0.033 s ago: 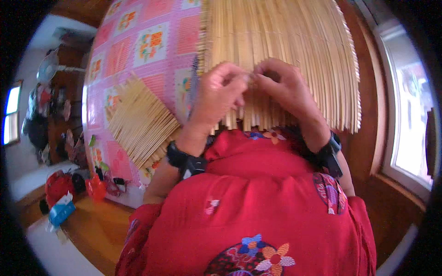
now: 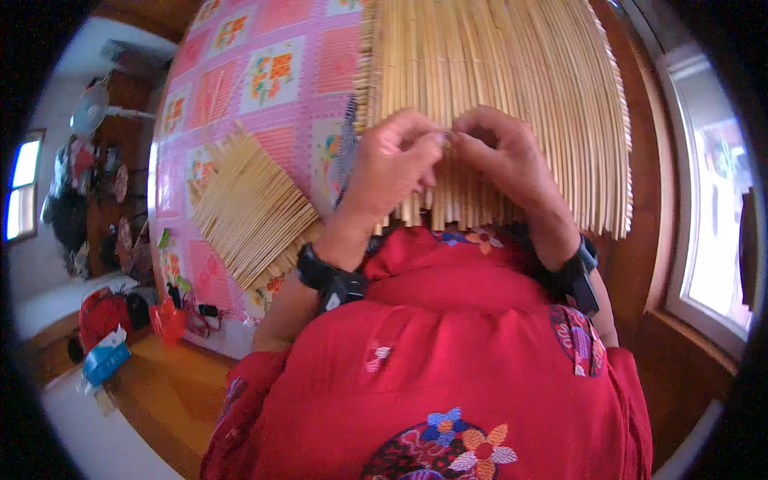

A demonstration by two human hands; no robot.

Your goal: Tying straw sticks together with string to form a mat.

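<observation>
A large mat of pale straight reeds [image 2: 560,96] lies before me, its near edge above my red embroidered clothing [image 2: 432,360]. My left hand [image 2: 396,164] is over the mat, thumb and forefinger pinched at a small spot. My right hand [image 2: 500,164] meets it there from the right, its thumb and forefinger also closed together. Whatever is between the fingertips is too small to make out. Both wrists wear black straps with small devices. Left of the mat, a loose fan of shorter cut reeds [image 2: 248,200] rests on a pink checked plastic cover [image 2: 200,72].
A bright window [image 2: 704,200] and wooden sill stand at the right. At the left are a standing fan [image 2: 90,108], hanging clothes [image 2: 68,208], a red bag [image 2: 100,308], a blue tissue pack [image 2: 106,358] and small items on the cover's near edge.
The whole view has shifted slightly, so mat and hands appear a little further right. Both hands stay pinched at about the same place on the mat.
</observation>
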